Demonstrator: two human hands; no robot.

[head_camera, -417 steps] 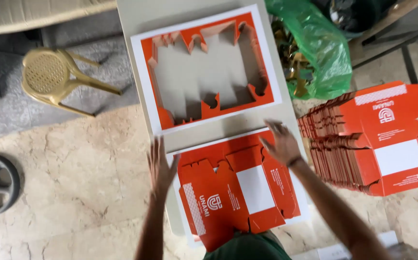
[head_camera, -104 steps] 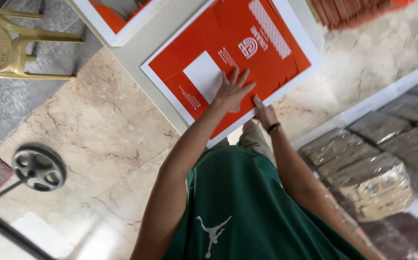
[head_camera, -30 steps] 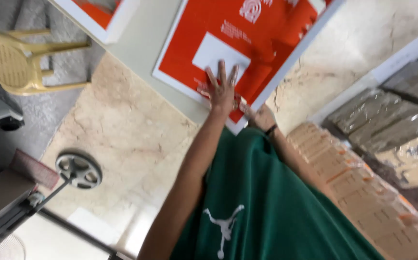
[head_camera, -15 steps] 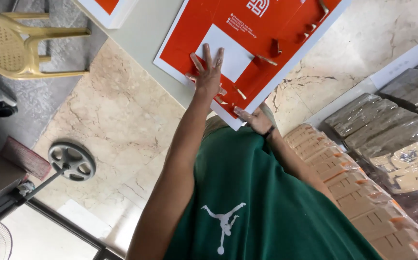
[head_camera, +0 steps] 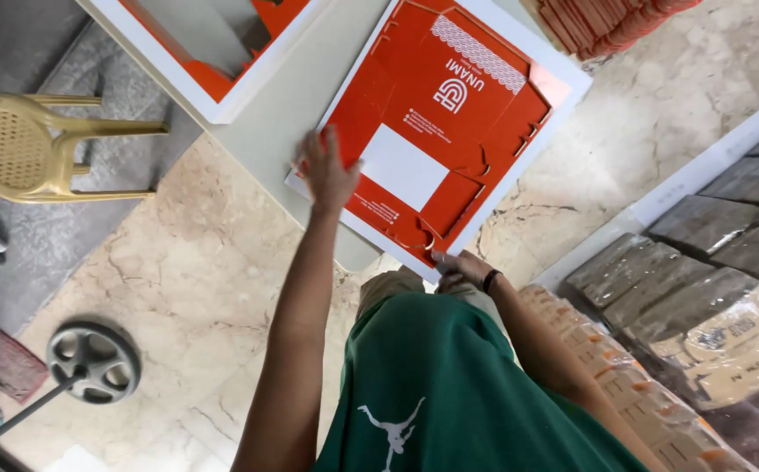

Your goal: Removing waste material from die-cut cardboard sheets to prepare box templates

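An orange die-cut cardboard sheet (head_camera: 449, 114) with a white panel and a white border lies on the pale table (head_camera: 283, 96), its near corner hanging over the table's edge. My left hand (head_camera: 327, 170) is closed on the sheet's left edge. My right hand (head_camera: 456, 267), with a dark band at the wrist, pinches the sheet's near corner just above my green shirt (head_camera: 449, 393).
A second white sheet with an orange cut-out frame (head_camera: 213, 52) lies further along the table. A yellow plastic chair (head_camera: 38, 144) stands left. A stack of orange flat boxes (head_camera: 615, 22) is top right, wrapped bundles (head_camera: 720, 297) are at right, and a wheel (head_camera: 95, 360) lies on the floor.
My left hand has gone from lying flat near the white panel to the sheet's left edge. My right hand has come to the near corner. The view has swung to show more of the sheet.
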